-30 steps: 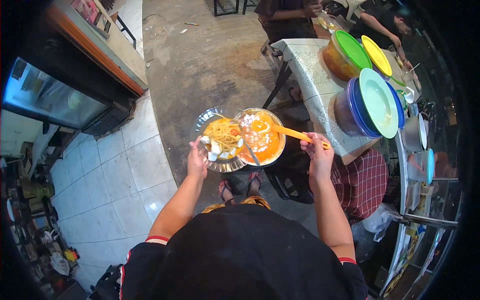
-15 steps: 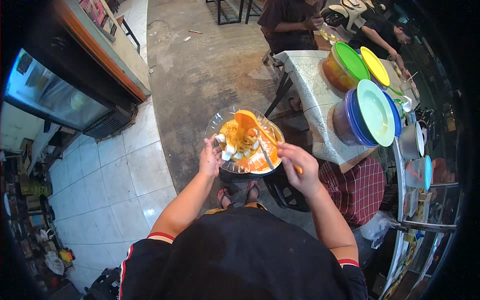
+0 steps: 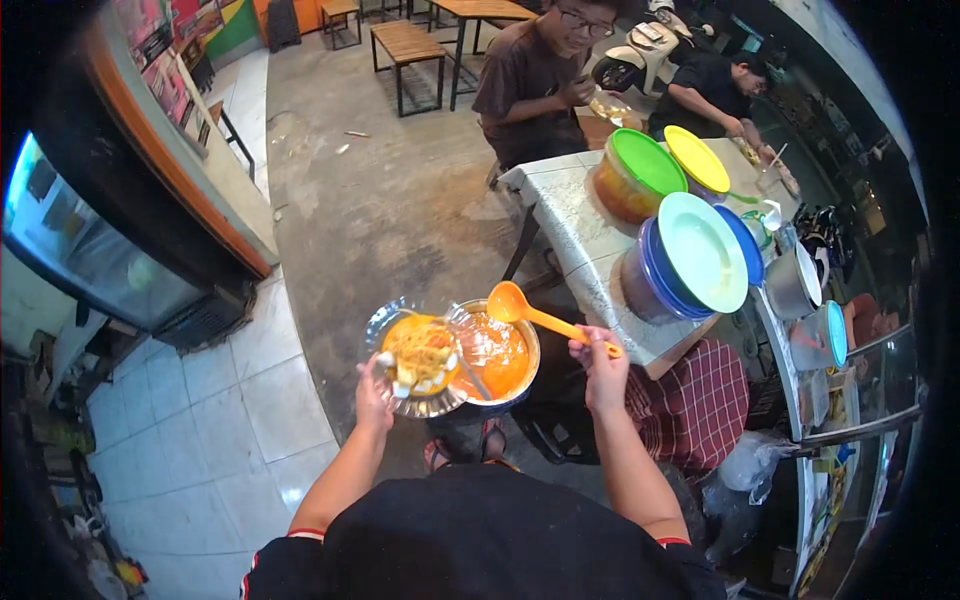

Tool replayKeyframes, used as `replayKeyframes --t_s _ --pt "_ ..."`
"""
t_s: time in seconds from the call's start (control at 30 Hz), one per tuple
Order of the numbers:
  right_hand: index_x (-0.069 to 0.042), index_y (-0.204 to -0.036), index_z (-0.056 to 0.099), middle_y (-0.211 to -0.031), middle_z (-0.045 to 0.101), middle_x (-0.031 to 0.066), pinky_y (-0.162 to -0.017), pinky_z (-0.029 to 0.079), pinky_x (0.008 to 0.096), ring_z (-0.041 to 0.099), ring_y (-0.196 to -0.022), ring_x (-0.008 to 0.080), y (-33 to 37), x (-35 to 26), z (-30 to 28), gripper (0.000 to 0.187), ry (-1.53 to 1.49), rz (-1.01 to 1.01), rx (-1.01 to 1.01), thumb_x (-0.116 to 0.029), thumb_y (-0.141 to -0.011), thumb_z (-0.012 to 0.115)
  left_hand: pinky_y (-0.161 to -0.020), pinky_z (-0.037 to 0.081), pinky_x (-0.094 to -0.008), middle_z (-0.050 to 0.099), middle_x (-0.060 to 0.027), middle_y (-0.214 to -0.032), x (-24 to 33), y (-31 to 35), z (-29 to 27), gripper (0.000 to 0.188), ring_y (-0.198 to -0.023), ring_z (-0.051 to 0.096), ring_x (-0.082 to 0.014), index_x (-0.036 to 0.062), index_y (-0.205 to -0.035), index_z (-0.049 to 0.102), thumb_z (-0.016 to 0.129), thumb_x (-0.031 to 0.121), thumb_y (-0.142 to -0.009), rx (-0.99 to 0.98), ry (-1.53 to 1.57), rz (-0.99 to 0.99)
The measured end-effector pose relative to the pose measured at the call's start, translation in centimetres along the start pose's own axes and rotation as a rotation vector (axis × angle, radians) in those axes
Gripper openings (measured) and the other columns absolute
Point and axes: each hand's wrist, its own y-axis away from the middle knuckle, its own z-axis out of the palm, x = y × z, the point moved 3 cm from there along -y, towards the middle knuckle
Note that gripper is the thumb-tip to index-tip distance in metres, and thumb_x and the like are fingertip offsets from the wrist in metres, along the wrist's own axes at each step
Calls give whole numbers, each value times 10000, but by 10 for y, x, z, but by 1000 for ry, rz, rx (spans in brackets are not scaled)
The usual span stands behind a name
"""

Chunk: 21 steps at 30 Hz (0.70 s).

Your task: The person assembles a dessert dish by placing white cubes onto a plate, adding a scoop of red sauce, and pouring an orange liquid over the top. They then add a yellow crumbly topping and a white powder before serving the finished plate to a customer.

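Observation:
My left hand [image 3: 374, 402] grips the near left rim of a clear scalloped plate [image 3: 432, 402]. White chunks and yellowish shredded food in orange sauce fill the plate. It overlaps the left side of a round pot [image 3: 535, 368] that holds orange soup. A thin metal handle [image 3: 473, 380] slants by the plate's right side; its other end I cannot make out. My right hand [image 3: 601, 372] is closed round the handle of an orange ladle [image 3: 508, 301]. The ladle's bowl hangs over the pot's far edge, apart from the plate.
On the right, a cloth-covered table [image 3: 570, 185] bears a green-lidded tub [image 3: 625, 195], a yellow-lidded tub [image 3: 697, 160] and a pale green plate [image 3: 702, 250] on a blue-rimmed container. A checked cloth [image 3: 700, 400] hangs nearby. Two people sit beyond. A glass-fronted fridge [image 3: 90, 240] stands left.
The ladle has moved right, away from above the food, with my right hand. My left hand has shifted the plate left, uncovering more of the pot. The view has tilted up.

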Motion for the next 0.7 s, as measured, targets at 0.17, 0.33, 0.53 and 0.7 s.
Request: replayKeyframes --t_s 0.17,0.33,0.53,0.7 --pt "18 -938 581 -805 611 59 -655 480 222 586 -725 94 -11 90 -17 221 357 13 -30 -186 -892 507 -838 464 -387 462 -228 -1188 3 4 -38 623 -1059 517 -287 90 -1313 331 281 546 -892 -29 46 92" --pt "-9 -917 600 -859 625 138 -721 482 317 617 -789 261 1 145 -19 158 839 -266 -123 -134 -839 541 -970 355 -423 368 -200 -1300 22 31 -60 658 -1183 407 -308 52 -1349 235 247 533 -900 45 76 58" --pt "-13 -917 602 -929 616 154 -773 473 350 596 -870 299 14 163 -6 148 916 -243 -305 -114 -825 543 -966 357 -434 343 -195 -1327 36 53 -69 653 -1192 400 -308 78 -1350 226 262 543 -892 129 87 48" --pt "-14 -945 600 -953 610 164 -794 472 365 590 -892 307 28 137 -12 165 930 -378 -383 -93 -804 565 -952 363 -463 363 -177 -1316 39 57 -71 609 -1176 409 -322 116 -1315 291 268 552 -890 38 17 46"
